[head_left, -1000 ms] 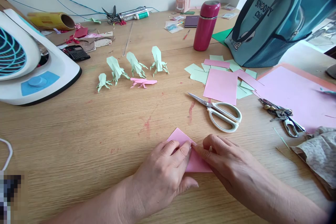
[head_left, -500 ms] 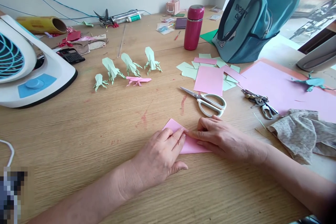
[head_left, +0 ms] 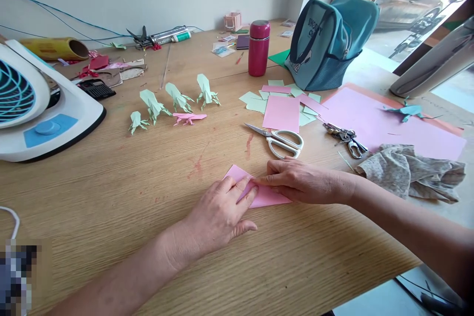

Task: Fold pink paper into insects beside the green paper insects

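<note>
A folded sheet of pink paper (head_left: 267, 198) lies on the wooden table in front of me. My left hand (head_left: 222, 212) rests flat over its left part, open, fingertips pressing the paper down and thumb out to the side. From the right, my right hand (head_left: 296, 180) presses on the same paper. Its index finger reaches to the left fingertips, the thumb lies on the sheet, and the other fingers are curled in. Both hands cover much of the folds. Just beyond the right hand lie white-handled scissors (head_left: 283, 142).
Several green folded-paper figures (head_left: 151, 104) and a pink one (head_left: 189, 118) stand beyond. Behind the scissors are cut paper pieces (head_left: 280, 111), a red flask (head_left: 258, 49) and a blue backpack (head_left: 314, 44). Keys (head_left: 346, 138) and a cloth (head_left: 403, 170) lie right; a fan (head_left: 48, 108) stands left.
The camera view has shifted, so the things on the right appear further left. Both hands stay on the pink paper, nearly unchanged in pose.
</note>
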A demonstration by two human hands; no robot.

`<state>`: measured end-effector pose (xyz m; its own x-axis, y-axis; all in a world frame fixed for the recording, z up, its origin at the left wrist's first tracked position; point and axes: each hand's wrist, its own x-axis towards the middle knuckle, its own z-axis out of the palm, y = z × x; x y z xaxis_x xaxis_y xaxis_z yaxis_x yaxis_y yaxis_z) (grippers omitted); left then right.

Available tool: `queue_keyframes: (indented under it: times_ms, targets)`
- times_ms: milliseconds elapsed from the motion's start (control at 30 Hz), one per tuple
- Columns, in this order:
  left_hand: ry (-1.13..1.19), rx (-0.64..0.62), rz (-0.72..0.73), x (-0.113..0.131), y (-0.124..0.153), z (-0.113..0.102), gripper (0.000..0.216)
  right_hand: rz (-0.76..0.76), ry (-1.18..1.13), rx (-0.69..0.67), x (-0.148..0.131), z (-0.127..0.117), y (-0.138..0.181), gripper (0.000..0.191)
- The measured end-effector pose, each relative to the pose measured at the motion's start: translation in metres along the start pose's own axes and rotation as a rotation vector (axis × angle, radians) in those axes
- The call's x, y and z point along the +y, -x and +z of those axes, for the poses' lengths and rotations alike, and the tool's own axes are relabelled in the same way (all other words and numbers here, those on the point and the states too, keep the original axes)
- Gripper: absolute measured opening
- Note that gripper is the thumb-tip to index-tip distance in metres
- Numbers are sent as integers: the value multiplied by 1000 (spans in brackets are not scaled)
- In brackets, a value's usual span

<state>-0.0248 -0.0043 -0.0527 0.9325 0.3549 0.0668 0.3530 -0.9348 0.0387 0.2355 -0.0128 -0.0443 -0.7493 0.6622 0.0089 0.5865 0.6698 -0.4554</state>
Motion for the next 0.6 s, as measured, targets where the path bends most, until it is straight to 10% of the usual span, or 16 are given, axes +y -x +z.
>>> queue_keyframes:
  times_ms: [600]
  targets:
    - [-112,-34,-42,9,-2,-4,71,111,124,112,-11,22,8,49]
